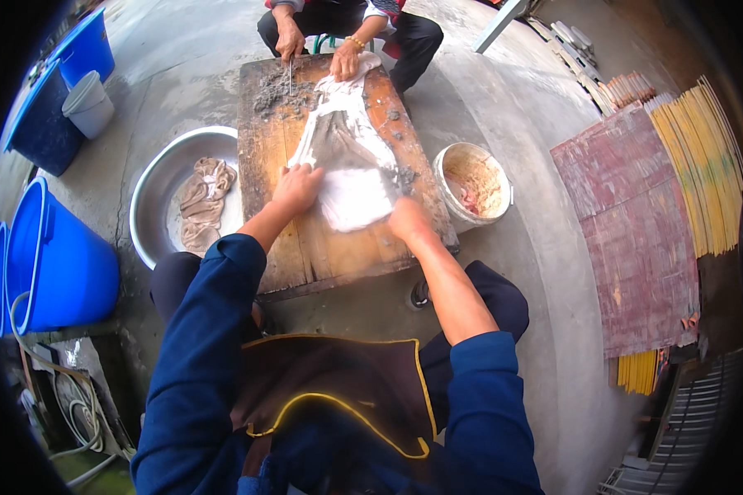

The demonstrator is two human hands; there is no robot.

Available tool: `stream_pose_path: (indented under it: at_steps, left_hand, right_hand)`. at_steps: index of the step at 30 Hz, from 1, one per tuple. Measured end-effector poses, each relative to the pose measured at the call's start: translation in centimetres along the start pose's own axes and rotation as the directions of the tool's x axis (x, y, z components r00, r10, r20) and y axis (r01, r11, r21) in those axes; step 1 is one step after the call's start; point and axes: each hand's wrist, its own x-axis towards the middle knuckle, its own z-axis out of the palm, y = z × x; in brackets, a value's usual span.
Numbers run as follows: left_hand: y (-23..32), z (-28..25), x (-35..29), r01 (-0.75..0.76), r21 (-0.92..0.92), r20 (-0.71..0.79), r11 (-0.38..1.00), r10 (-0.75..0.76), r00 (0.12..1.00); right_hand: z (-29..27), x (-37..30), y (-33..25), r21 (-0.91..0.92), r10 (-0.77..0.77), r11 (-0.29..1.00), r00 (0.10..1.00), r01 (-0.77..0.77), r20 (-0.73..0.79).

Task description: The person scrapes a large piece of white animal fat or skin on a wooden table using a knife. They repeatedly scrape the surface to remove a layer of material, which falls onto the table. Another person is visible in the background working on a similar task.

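A pale, limp, wet sheet (pixel 357 198), apparently animal stomach or skin, lies stretched along a wooden board (pixel 305 260). Its middle is grey-brown, its edges whitish. My left hand (pixel 299 188) is closed at the sheet's left edge, fingers curled over it. At the near right edge my right hand (pixel 409 218) makes a fist; what it grips is hidden. Across from me, a seated person's hand (pixel 290 40) holds a thin metal blade (pixel 291 76) upright against the board. That person's other hand (pixel 346 61), with a beaded bracelet, rests on the far end of the sheet.
Grey scrapings (pixel 274 97) lie on the board's far left. Left of it, a metal basin (pixel 144 198) holds a brown wrinkled piece (pixel 203 198). A white bucket (pixel 472 216) of pale mush stands right. Blue tubs (pixel 78 264) line the left; reddish boards (pixel 627 223) lie right.
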Motion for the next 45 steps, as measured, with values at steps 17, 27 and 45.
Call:
stream_pose_path:
  at_steps: [17, 27, 45]
  left_hand:
    - [0.1, -0.5, 0.8, -0.014, 0.002, 0.025, 1.000, 0.014, 1.000]
    - [0.1, -0.2, 0.3, -0.011, -0.028, 0.011, 1.000, 0.011, 1.000]
    - [-0.3, 0.0, -0.8, 0.005, -0.131, -0.205, 0.991, -0.032, 0.978]
  right_hand:
    - [3.1, -1.0, -3.7, 0.071, 0.009, 0.997, 1.000, -0.010, 0.013]
    - [-0.1, -2.7, -7.3, 0.137, -0.055, 0.989, 0.998, 0.053, 0.008]
    - [-1.4, -0.4, -5.7, 0.025, -0.213, 0.976, 0.969, 0.218, -0.125]
